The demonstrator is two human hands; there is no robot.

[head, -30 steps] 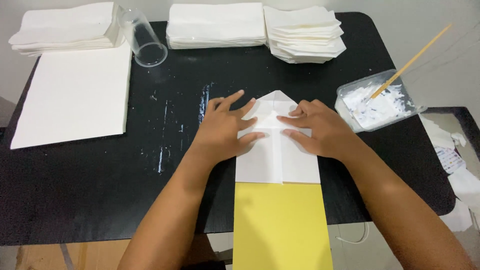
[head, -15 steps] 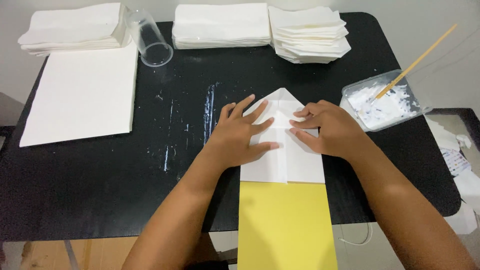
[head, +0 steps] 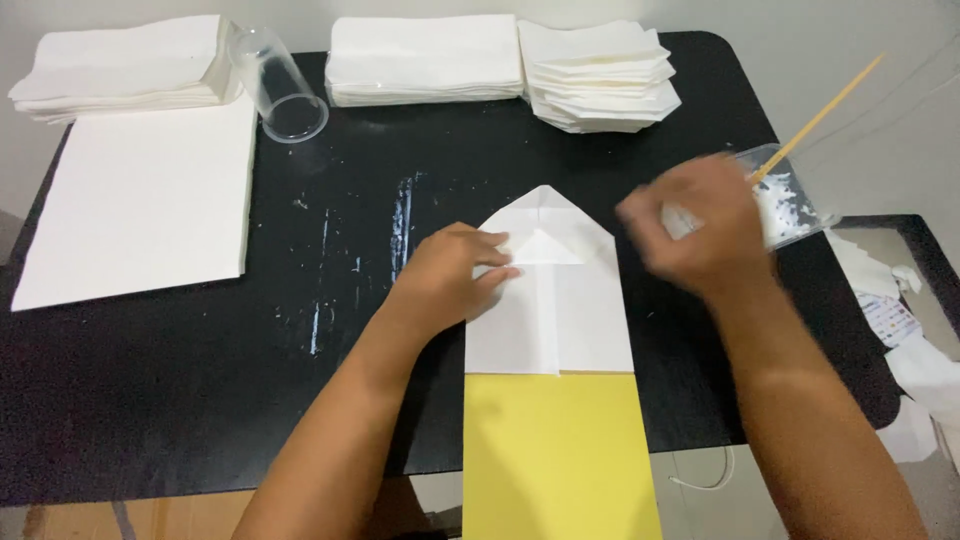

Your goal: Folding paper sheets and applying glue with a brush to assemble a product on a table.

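On the black desk (head: 180, 400), my left hand (head: 445, 285) presses flat, fingers spread, on the folded white paper (head: 550, 300); my right hand (head: 700, 230) hovers blurred beside it, grip unclear.

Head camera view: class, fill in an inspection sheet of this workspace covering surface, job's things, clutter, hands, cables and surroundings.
Surface: black rectangular table, streaked with white smears.
Job's things: white folded paper with pointed top lying over a yellow card strip.
Clutter: white paper stacks, large white sheet, clear plastic cup on its side, clear tub of white paste with a wooden stick.
Hands: left hand presses the folded paper; right hand blurred, raised beside the tub.
Cables: thin white cord below the table edge.
Surroundings: pale wall, paper scraps at right.
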